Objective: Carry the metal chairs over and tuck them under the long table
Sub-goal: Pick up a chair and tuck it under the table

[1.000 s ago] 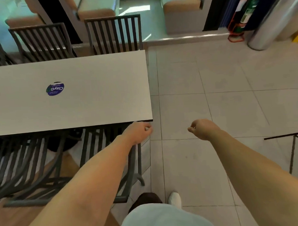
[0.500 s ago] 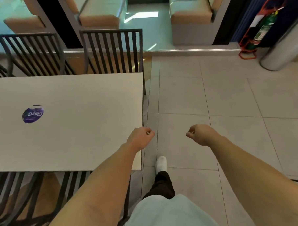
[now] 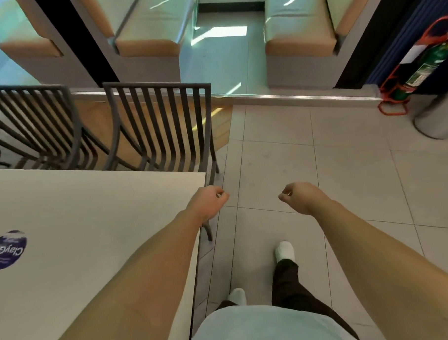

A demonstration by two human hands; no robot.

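— What are my hands doing?
— I see my left hand [image 3: 209, 202] over the corner of the worktop [image 3: 92, 227], its fingers [image 3: 220, 193] curled loosely inward and holding nothing. My right hand [image 3: 302, 197] hangs over the tiled floor [image 3: 346, 177], fingers curled the same way, also holding nothing. The two hands are apart, at about the same height in the view.
— And the chairs?
— Two metal chairs [image 3: 162, 126] with slatted backs stand on the far side of the worktop, seats tucked under its far edge. Below my left hand a dark chair leg [image 3: 208, 231] shows just beside the worktop's end.
— Anything else?
— A round purple sticker [image 3: 8, 250] lies on the worktop at the left. Cushioned benches [image 3: 147, 37] stand past the chairs, and a green fire extinguisher [image 3: 424, 71] leans in a red stand at the far right. My white shoe [image 3: 284, 250] is on the tiles.
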